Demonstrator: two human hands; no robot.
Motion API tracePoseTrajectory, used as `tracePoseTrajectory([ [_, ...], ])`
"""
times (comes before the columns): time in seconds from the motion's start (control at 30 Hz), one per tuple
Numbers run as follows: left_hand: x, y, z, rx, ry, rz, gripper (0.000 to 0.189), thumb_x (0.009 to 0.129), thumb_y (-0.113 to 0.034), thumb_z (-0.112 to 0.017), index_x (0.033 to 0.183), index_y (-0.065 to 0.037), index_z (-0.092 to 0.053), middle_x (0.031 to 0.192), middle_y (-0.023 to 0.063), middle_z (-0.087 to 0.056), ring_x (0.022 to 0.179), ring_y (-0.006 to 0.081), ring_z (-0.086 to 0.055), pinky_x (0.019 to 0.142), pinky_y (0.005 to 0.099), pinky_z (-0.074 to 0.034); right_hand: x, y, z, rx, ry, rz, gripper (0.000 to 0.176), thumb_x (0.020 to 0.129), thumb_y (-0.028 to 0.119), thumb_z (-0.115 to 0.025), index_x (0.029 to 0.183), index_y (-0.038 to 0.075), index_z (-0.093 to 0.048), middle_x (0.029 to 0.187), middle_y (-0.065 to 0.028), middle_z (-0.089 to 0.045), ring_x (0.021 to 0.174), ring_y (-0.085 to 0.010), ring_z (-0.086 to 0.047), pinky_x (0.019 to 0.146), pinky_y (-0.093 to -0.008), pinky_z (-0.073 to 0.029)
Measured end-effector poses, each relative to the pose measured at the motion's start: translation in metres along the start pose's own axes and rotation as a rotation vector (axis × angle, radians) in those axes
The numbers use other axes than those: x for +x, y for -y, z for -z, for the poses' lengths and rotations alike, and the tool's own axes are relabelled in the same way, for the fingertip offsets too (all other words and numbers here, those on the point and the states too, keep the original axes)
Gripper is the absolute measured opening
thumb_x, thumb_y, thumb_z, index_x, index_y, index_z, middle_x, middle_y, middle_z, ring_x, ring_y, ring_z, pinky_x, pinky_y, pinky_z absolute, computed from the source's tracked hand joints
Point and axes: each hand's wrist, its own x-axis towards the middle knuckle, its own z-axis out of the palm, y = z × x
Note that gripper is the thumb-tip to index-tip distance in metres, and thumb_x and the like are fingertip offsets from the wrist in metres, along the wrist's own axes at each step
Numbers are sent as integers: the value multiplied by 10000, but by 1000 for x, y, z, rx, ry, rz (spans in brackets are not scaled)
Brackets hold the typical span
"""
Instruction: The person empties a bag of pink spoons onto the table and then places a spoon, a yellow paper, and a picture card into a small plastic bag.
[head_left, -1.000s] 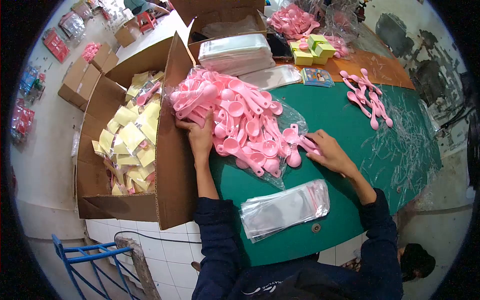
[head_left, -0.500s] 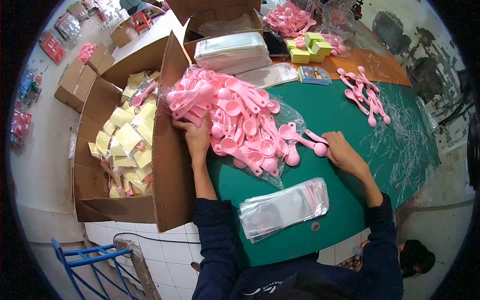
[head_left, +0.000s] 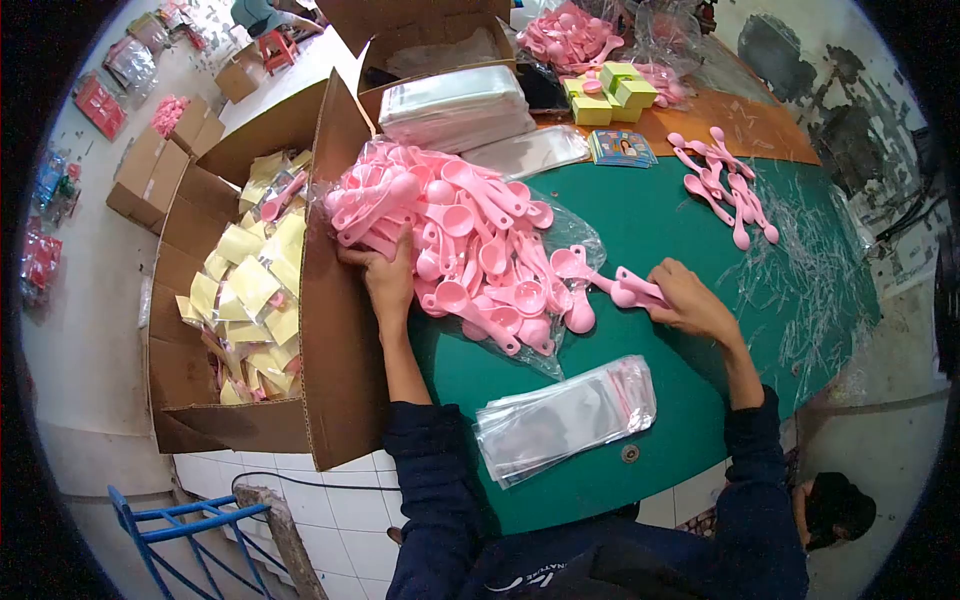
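Note:
A large heap of pink measuring spoons [head_left: 490,255] lies in an opened clear plastic bag [head_left: 572,222] on the green table. My left hand [head_left: 388,280] grips the heap's left side, thumb upright against the spoons and fingers partly hidden beneath them. At the heap's right edge, my right hand [head_left: 692,302] is closed on the handles of a few pink measuring spoons [head_left: 632,287]. Their bowls point left, close to another loose spoon [head_left: 572,262]. In front of the heap lies a stack of clear resealable bags [head_left: 565,418].
On the left stands a cardboard box [head_left: 335,270] with several packed pouches [head_left: 255,285]. Loose pink spoons [head_left: 725,185] lie at the right, beside plastic scraps [head_left: 800,270]. Yellow-green boxes [head_left: 630,90], picture cards [head_left: 622,148] and stacked plastic bags [head_left: 455,105] are at the back.
My right hand has shifted slightly right, and the spoons in it now lie together in a tighter cluster. My left hand stays at the heap.

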Motion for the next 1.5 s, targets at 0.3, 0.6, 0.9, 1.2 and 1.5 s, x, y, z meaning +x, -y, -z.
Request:
tracePoseTrajectory([
  [0.3,14,22,-4,-17,79,24,1041,759,-558,-556,1258,128,47,1073,396,-465,1044,465,-467,879,417,-376,13,12,-2,156,-39,45,238,698,64,-553,900,-9,-451,840,-187,-465,839,-361,-462,733,-419,-394],
  [0.6,7,7,0,90,11,6,1026,755,-570,-553,1222,180,-30,1054,385,-486,1041,427,-492,883,393,-382,58,67,-37,45,-163,-194,334,646,78,-624,916,-41,-466,931,-200,-476,837,-390,-535,699,-447,-458],
  [0.9,7,9,-1,50,25,-17,1042,753,-587,-546,1159,279,-133,1019,350,-532,1037,372,-522,867,366,-393,33,-33,6,-69,-70,-108,399,671,379,-623,905,66,-544,844,-181,-541,801,-356,-528,672,-445,-427],
  [1.2,1,1,2,98,-7,-14,1076,747,-574,-567,1186,272,-67,966,318,-566,946,326,-572,819,337,-419,98,-212,83,-501,-447,-418,278,680,134,-579,927,6,-568,840,-193,-589,780,-325,-581,688,-366,-452],
  [1.5,6,8,-2,-20,31,-18,946,762,-516,-586,1240,100,-52,1029,397,-486,1007,475,-484,844,424,-389,45,59,12,438,233,10,361,746,131,-601,1098,52,-577,924,-127,-597,833,-241,-584,773,-327,-454],
])
